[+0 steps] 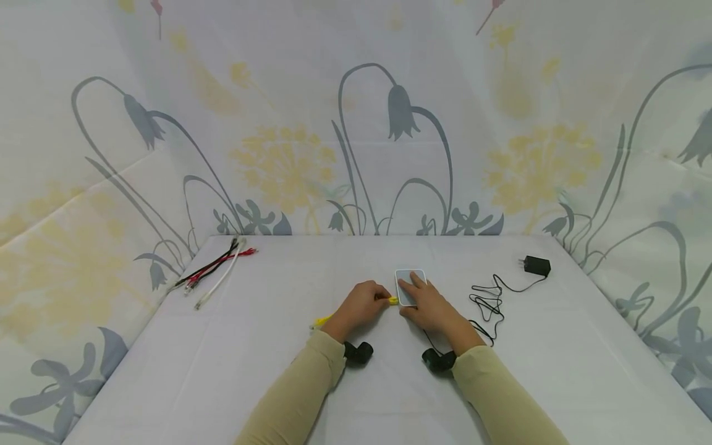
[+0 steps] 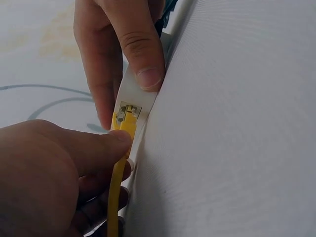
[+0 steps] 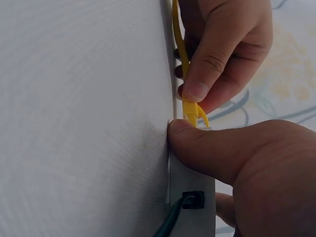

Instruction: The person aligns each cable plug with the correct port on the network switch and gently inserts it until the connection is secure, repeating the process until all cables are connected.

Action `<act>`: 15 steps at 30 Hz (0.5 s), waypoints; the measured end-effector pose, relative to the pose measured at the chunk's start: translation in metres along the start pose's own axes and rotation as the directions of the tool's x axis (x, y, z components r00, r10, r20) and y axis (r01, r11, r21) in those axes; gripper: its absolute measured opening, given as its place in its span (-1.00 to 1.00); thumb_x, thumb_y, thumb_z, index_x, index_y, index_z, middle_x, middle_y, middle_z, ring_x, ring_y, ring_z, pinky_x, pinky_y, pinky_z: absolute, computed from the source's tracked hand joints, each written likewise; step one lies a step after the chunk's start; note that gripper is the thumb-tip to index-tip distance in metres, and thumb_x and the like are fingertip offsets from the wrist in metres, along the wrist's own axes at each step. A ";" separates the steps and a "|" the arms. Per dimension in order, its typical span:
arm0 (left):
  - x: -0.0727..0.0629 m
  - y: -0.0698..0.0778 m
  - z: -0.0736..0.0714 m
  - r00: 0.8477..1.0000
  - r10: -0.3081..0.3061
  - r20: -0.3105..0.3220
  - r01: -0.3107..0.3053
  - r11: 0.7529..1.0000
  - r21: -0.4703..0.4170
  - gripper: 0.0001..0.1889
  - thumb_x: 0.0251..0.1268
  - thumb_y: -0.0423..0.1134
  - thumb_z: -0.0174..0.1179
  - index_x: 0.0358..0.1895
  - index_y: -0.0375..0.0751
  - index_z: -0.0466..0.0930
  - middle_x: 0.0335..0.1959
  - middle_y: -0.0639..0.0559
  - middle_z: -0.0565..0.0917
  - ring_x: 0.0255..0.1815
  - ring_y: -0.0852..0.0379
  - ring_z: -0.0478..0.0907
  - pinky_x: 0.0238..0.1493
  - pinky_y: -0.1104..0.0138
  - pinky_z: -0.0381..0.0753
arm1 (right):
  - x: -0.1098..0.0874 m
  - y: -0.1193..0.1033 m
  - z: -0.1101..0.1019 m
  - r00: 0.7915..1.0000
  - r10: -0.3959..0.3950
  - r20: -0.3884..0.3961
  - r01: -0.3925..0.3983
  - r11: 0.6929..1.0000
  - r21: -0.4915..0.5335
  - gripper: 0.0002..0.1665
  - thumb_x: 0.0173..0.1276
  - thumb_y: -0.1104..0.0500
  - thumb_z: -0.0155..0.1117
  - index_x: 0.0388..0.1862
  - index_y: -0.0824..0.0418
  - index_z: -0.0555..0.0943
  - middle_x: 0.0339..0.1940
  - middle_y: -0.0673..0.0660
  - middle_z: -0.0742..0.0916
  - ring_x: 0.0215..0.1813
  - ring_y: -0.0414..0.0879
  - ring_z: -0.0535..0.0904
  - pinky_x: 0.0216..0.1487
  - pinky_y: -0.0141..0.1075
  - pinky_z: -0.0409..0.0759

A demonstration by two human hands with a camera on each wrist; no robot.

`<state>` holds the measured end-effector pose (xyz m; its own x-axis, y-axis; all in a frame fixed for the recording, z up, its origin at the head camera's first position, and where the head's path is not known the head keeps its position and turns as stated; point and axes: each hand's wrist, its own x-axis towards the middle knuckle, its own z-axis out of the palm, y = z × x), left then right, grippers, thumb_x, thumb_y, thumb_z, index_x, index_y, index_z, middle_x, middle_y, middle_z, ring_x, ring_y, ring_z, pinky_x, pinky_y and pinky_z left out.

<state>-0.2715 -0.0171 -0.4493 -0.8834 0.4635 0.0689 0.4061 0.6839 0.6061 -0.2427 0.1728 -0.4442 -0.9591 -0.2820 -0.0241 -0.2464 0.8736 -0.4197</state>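
Note:
My left hand (image 1: 360, 308) pinches the yellow plug (image 2: 128, 129) of a yellow Ethernet cable (image 1: 321, 321) between thumb and fingers. The plug's tip is right at a socket (image 2: 129, 107) in the side of a small white box with a grey top (image 1: 403, 275). Fingers spread over that top and thumb against the side, my right hand (image 1: 435, 310) holds the box on the table. A dark cord (image 3: 171, 218) goes into another socket of the box, seen in the right wrist view. The yellow cable runs back under my left hand, which hides part of it.
To the right lies a black power adapter (image 1: 536, 266) with its thin black cord (image 1: 489, 303) in loose loops. Several black, red and white cables (image 1: 214, 270) lie at the table's far left. A flower-patterned curtain (image 1: 278, 161) stands behind the white table (image 1: 167, 377).

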 end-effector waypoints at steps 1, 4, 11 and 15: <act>0.000 0.000 0.000 1.000 0.001 0.003 -0.001 1.000 0.006 -0.81 0.35 -0.24 0.19 -0.10 -0.20 0.73 -0.24 0.02 0.63 -0.23 0.16 0.53 -0.14 0.33 0.53 | 0.000 0.000 0.001 1.000 -0.003 0.000 0.003 1.000 -0.001 -0.22 0.40 0.02 0.20 0.53 0.10 0.19 0.57 0.33 0.11 0.48 0.51 0.01 0.34 0.33 0.20; -0.001 -0.001 -0.001 1.000 0.006 0.015 -0.006 0.999 0.036 -0.80 0.36 -0.25 0.18 -0.06 -0.20 0.72 -0.22 0.01 0.64 -0.22 0.16 0.54 -0.14 0.33 0.53 | -0.001 0.001 0.002 1.000 -0.008 -0.002 0.008 1.000 0.005 -0.23 0.40 0.02 0.20 0.53 0.10 0.20 0.57 0.33 0.11 0.48 0.51 0.01 0.34 0.33 0.20; -0.003 -0.001 -0.010 0.999 0.004 0.054 -0.009 0.996 0.094 -0.76 0.38 -0.23 0.16 0.01 -0.18 0.69 -0.13 -0.02 0.67 -0.16 0.13 0.59 -0.11 0.31 0.57 | -0.001 0.000 0.001 1.000 -0.006 -0.004 0.006 1.000 0.001 -0.23 0.40 0.03 0.21 0.53 0.09 0.20 0.57 0.33 0.12 0.48 0.51 0.02 0.34 0.33 0.20; -0.005 0.000 -0.022 0.997 -0.010 0.080 0.003 0.996 0.093 -0.74 0.38 -0.18 0.16 0.03 -0.18 0.68 -0.10 -0.03 0.68 -0.15 0.12 0.58 -0.10 0.28 0.57 | 0.001 0.000 0.002 1.000 0.007 0.001 -0.007 1.000 -0.002 -0.23 0.39 0.02 0.21 0.53 0.07 0.21 0.58 0.31 0.11 0.50 0.48 0.02 0.35 0.32 0.19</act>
<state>-0.2720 -0.0317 -0.4324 -0.8661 0.4999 -0.0005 0.4238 0.7348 0.5296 -0.2431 0.1724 -0.4458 -0.9608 -0.2759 -0.0282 -0.2394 0.8764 -0.4179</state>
